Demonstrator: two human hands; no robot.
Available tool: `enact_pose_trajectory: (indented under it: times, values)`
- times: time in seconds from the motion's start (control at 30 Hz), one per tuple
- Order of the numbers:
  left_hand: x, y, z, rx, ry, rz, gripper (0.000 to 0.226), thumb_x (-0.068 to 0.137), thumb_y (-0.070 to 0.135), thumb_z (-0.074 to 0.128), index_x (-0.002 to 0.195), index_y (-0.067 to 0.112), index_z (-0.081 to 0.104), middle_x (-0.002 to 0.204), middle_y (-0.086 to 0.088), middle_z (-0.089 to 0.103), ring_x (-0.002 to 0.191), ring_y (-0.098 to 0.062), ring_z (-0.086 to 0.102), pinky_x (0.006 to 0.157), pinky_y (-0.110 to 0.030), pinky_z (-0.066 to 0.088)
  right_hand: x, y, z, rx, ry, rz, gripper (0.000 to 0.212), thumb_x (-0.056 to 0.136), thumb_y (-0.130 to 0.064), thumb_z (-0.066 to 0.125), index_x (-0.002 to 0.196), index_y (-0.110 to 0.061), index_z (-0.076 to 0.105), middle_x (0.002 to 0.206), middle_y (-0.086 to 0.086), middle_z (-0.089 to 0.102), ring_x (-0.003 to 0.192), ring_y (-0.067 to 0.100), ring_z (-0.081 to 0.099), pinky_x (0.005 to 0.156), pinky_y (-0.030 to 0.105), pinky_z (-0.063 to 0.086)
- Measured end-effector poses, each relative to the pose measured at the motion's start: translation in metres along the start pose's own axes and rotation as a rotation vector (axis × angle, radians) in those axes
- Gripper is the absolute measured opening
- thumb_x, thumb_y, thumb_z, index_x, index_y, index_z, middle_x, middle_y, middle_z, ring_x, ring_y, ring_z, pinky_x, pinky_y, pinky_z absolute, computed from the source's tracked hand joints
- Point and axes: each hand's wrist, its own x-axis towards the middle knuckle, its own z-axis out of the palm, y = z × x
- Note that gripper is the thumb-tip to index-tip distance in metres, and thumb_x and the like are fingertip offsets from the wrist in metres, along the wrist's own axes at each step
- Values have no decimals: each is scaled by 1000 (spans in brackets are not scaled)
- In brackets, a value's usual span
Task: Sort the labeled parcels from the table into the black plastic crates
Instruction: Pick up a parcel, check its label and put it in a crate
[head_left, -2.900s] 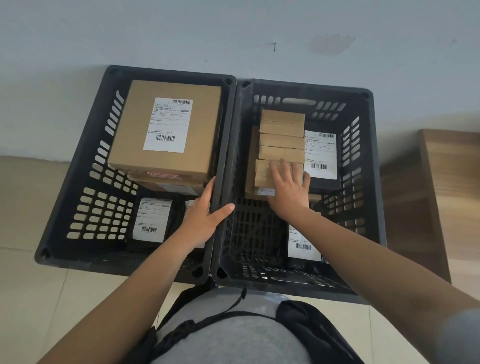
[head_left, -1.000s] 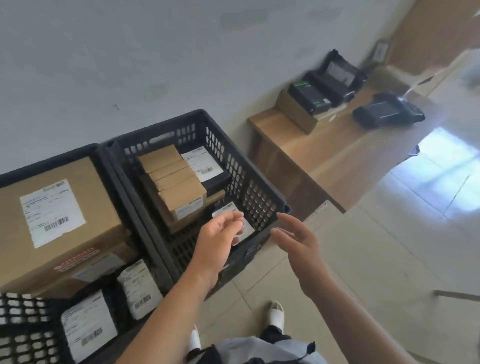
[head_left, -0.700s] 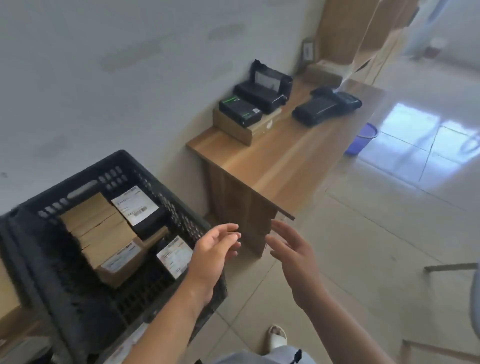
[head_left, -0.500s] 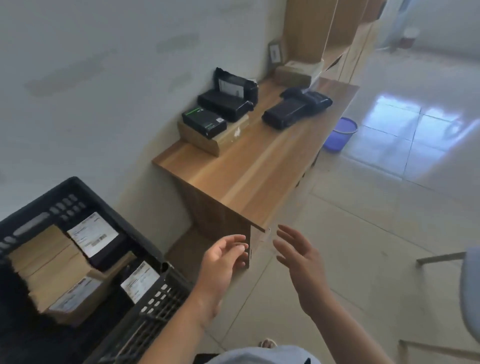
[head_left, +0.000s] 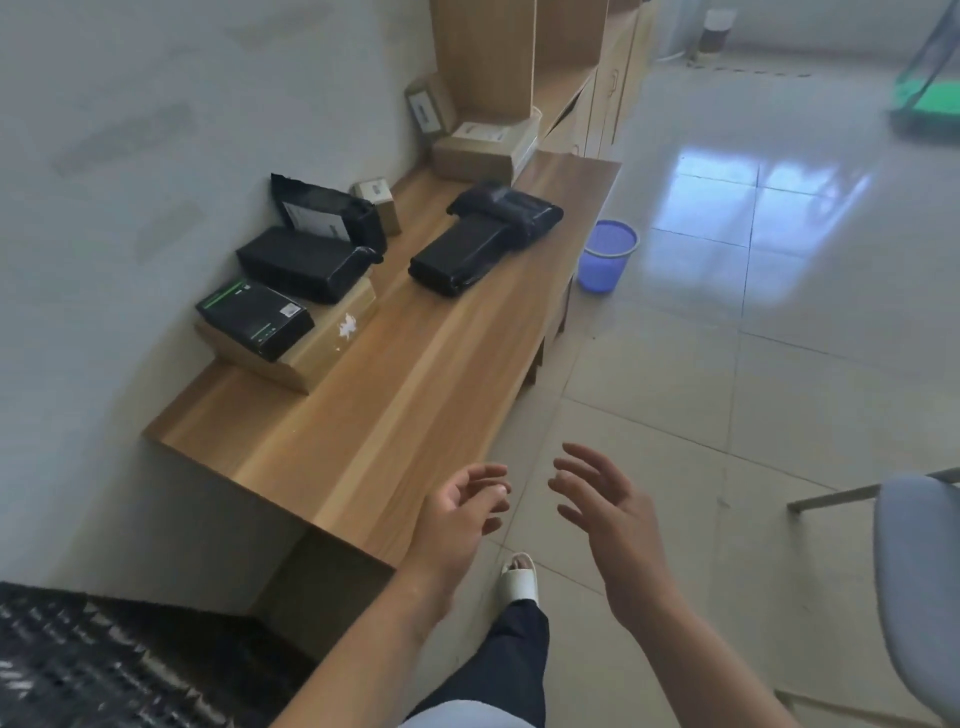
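Several parcels (head_left: 483, 239) left on the wooden table (head_left: 363, 431): black bags, cardboard boxes. One crate (head_left: 78, 665) corner visible below, contents unseen. Left hand (head_left: 457, 519) and right hand (head_left: 608, 514): empty, fingers loosely spread, short of the table. Sorting unfinished.

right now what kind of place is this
Probably a small office or mailroom used for parcel sorting: wrapped black parcels and cardboard boxes sit on a long wooden table, and a black plastic crate stands on the tiled floor.
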Motion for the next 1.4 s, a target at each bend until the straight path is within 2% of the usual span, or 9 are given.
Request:
enact_pose_trajectory:
  times: [0.37,0.57,0.63,0.7,0.77,0.87,1.07,1.23,1.4]
  values:
    - [212,113,53,-11,-17,6,17,98,11,65,107,23,74,109,-6,74,95,-15,66,86,-31,55,201,-107,-24,-82,71,13,25,97,-16,69,113,-34,75,107,-10,79,106,18,74,94,41,57]
    - [333,147,40,391,66,66,34,98,30,66,130,34,58,131,10,56,115,-12,55,73,-24,44,287,-136,-20,-53,40,72,23,99,-16,67,117,-29,74,107,-1,79,104,22,74,89,37,57]
    - [382,156,33,559,118,94,51,96,29,69,143,29,50,144,2,44,118,-15,49,80,-27,46,321,-142,-16,-53,12,102,23,99,-13,67,117,-25,73,108,4,78,104,26,74,90,39,57]
    - [432,166,26,743,162,74,65,93,31,71,151,25,42,154,-3,35,130,-23,43,99,-36,46,358,-147,-9,-76,-26,127,23,99,-11,66,118,-22,73,110,7,78,105,28,73,95,44,57]
    - [479,175,20,930,168,8,80,90,37,73,158,27,32,162,-6,25,147,-30,28,116,-45,36,398,-153,-2,-100,-76,155,24,100,-9,65,120,-20,72,111,9,77,106,30,73,99,47,56]
    - [535,188,9,1081,164,-107,98,87,40,76,164,34,16,171,-4,9,156,-32,9,125,-50,23,463,-169,8,-154,-168,204,23,102,-7,62,121,-17,70,111,10,76,107,31,72,100,48,54]
    - [580,183,0,1193,119,-371,121,81,45,84,164,40,-4,174,-4,-3,159,-36,-1,126,-53,12,582,-212,26,-326,-399,246,25,102,-10,62,124,-21,69,112,5,75,106,25,72,96,41,57]
    - [591,171,-1,1254,219,-392,124,77,42,85,160,49,-6,172,-6,3,158,-32,4,126,-50,12,657,-230,43,-450,-488,259,27,100,-12,63,124,-22,68,110,4,74,106,22,71,92,37,57]
    - [587,175,5,1158,265,-430,123,71,30,87,158,53,3,166,-7,18,151,-35,21,119,-49,30,692,-232,62,-466,-550,292,22,100,-12,64,114,-29,69,113,2,74,106,21,71,87,35,56]
